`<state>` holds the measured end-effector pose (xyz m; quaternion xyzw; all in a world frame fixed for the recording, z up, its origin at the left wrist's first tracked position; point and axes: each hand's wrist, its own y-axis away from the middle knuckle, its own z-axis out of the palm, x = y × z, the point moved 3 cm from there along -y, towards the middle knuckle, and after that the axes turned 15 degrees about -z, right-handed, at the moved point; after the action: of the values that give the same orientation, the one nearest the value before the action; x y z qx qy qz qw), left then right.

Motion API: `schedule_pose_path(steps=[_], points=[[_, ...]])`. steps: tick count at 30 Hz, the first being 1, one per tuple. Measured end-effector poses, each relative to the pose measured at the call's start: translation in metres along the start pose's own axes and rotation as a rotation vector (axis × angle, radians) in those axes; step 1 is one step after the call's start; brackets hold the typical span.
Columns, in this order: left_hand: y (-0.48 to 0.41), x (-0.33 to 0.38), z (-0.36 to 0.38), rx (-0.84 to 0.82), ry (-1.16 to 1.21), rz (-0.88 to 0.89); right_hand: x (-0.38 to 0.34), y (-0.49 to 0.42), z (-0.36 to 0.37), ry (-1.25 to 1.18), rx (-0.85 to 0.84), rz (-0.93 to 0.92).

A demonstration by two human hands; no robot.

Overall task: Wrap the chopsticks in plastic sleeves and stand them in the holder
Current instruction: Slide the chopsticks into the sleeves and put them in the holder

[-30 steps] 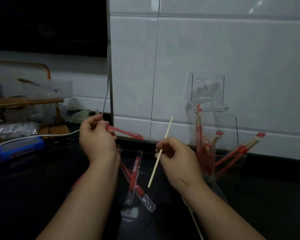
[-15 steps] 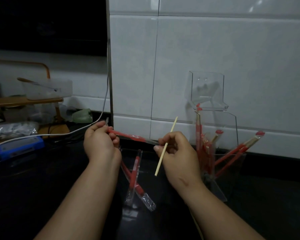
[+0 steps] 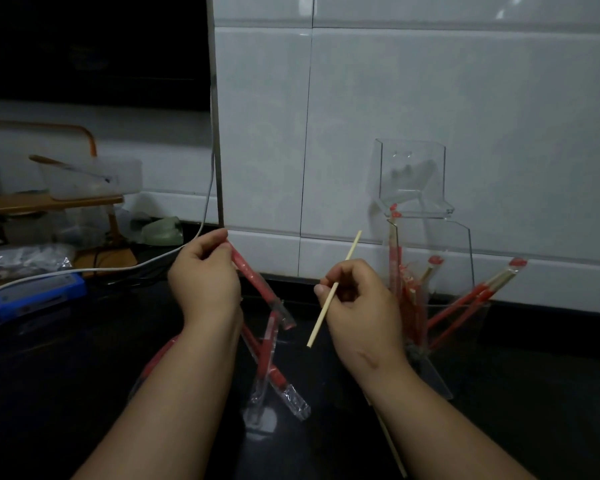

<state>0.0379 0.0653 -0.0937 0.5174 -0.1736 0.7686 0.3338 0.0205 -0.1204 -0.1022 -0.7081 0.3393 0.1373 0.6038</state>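
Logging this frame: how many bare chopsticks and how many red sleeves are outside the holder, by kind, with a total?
Bare chopstick: 2 (one in the right hand, one on the counter under that forearm)
Red sleeve: 3 (one in the left hand, two crossed on the counter)
Total: 5. A red strip by the left forearm is too hidden to count.

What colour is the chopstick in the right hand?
The chopstick is pale tan; head view.
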Motion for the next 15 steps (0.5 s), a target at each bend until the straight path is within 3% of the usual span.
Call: schedule_pose_path(steps=[5,11,13,15], points=[[-0.003,-0.002,0.002,-0.042,0.124,-0.138,0.006,0.004,0.008,-0.101,-0.144,0.134],[-0.007,-0.007,0.005,-0.101,0.191,-0.220,0.013,0.003,0.015,-0.199,-0.095,0.189],[-0.010,-0.008,0.003,-0.067,0.078,-0.158,0.015,0.002,0.013,-0.157,-0.063,0.166],[-0.008,-0.003,-0.001,-0.014,-0.168,0.038,0.015,0.000,0.011,-0.113,-0.027,0.143]])
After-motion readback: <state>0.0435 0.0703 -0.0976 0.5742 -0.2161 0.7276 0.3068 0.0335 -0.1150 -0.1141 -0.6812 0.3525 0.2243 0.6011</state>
